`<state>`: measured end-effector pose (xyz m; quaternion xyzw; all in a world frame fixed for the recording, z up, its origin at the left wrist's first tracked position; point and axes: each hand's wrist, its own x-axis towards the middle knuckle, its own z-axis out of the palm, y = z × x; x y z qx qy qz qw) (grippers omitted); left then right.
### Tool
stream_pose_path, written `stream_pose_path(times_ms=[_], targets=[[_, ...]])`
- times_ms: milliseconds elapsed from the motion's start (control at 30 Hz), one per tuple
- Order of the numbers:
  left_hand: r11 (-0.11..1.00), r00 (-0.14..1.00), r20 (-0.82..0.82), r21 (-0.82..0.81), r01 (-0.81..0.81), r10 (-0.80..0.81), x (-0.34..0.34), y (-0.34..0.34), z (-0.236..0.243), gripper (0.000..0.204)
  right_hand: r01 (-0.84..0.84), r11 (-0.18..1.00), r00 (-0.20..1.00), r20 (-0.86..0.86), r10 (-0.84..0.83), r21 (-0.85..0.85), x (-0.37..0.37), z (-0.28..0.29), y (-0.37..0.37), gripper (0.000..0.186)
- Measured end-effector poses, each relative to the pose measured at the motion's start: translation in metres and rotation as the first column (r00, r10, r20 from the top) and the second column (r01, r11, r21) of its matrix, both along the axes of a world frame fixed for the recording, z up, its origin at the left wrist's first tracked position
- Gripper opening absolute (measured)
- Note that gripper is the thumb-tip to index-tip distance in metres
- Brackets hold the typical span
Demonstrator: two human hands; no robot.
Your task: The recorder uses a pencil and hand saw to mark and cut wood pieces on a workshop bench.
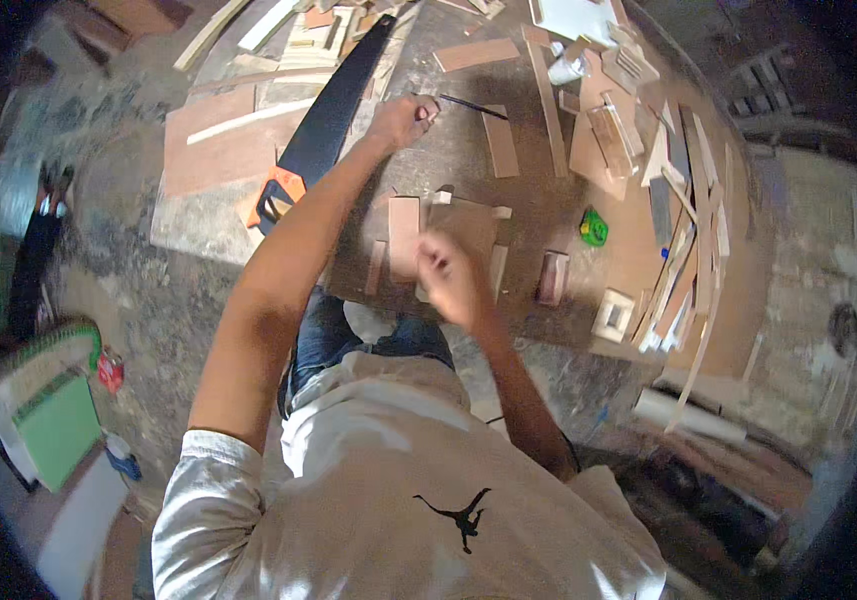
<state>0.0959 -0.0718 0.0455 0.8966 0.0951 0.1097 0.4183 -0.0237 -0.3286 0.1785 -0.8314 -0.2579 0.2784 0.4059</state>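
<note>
Where the floor opens out, one worktable [538, 215], dark-topped, scattered with timber offcuts. One reddish-brown sheet [213, 165], flat at the table's left side, a pale strip [251, 121] lying across it. One bundle of thin wooden strips [693, 215], loosely heaped along the right side. One handsaw [333, 105], black blade, orange handle, lying slantwise beside the left forearm. One brown panel [470, 222], flat near the table's front edge, small pale blocks about its edges.

Hands, two, well apart. Left hand [406, 122]: reached forward over the table, fingers curled; whether it grips anything cannot be told. Right hand [453, 280]: blurred, fingers bent in, low by the front edge; its hold likewise cannot be told.

One small board [403, 222], reddish-brown, oblong, just left of the right hand, near the front edge. One square frame [613, 315], pale, near the right front. One tape measure [593, 227], green, right of the panel. One slim dark rod [474, 107], its near end just beside the left fist.
</note>
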Motion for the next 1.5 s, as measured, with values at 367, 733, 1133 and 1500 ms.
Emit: stream_pose_path(times_ms=[367, 733, 1133, 1500], targets=[[0.938, 0.926, 0.186, -0.048, 0.344, -0.330, 0.002, 0.078, -0.044, 0.031, 0.093, 0.994, 0.996, -0.001, -0.093, -0.048, -0.149, -0.050, 0.086, 0.024], [0.875, 0.839, 0.257, 0.063, 0.480, -0.479, -0.130, 0.033, -0.015, 0.036, 0.541, 0.824, 0.787, 0.450, -0.423, -0.171, -0.157, -0.100, 0.068, 0.043], [0.932, 0.938, -0.026, -0.127, 0.341, -0.346, -0.090, 0.049, 0.004, 0.033, 0.736, 0.677, 0.574, 0.517, -0.635, 0.015, -0.178, -0.115, 0.082, 0.020], [0.854, 0.888, 0.337, -0.308, 0.418, -0.313, -0.013, 0.100, 0.016, 0.037, 0.250, 0.968, 0.825, 0.520, -0.219, 0.011, -0.204, -0.157, 0.201, 0.061]])
